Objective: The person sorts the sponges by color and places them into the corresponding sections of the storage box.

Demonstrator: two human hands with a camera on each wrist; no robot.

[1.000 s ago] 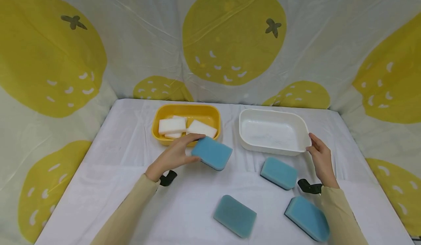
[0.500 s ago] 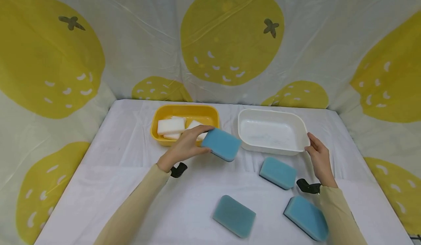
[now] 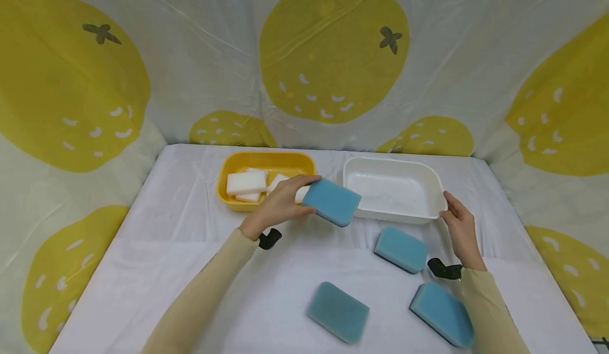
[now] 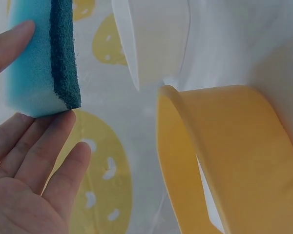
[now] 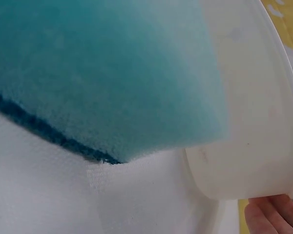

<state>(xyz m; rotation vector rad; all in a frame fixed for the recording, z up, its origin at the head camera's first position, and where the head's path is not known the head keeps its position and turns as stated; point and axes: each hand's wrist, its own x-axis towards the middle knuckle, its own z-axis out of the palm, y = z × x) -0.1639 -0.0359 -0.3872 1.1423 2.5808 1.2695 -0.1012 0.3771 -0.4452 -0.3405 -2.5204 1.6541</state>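
Backdrop (image 3: 204, 53): a pale sheet printed with yellow fruit, filled the upper half of the head view.
Table (image 3: 266, 306): draped in white cloth, occupied the lower half.
White tub (image 3: 395, 219): one, stood right of centre; its inside showed in the head view, chiefly its outer wall in the right wrist view.
Yellow tub (image 3: 268, 156): one, stood left of centre; its outer wall filled the right of the left wrist view.
Left hand (image 3: 280, 203): fingers and thumb clamped on a sponge, near the centre of the frame; the left wrist view alone showed the palm.
Right hand (image 3: 463, 231): fingers and thumb gripped the white tub's right end; the right wrist view showed only fingers, lower right.
Held sponge (image 3: 333, 202): blue, tilted, overlapped the white tub's near left corner in the head view; its thick dark scouring layer showed only in the left wrist view.
Loose sponges (image 3: 402, 249): three, blue, lay at lower centre and lower right; one loomed at upper left in the right wrist view.
White blocks (image 3: 246, 183): several, lay inside the yellow tub, some partly hidden by the left hand.
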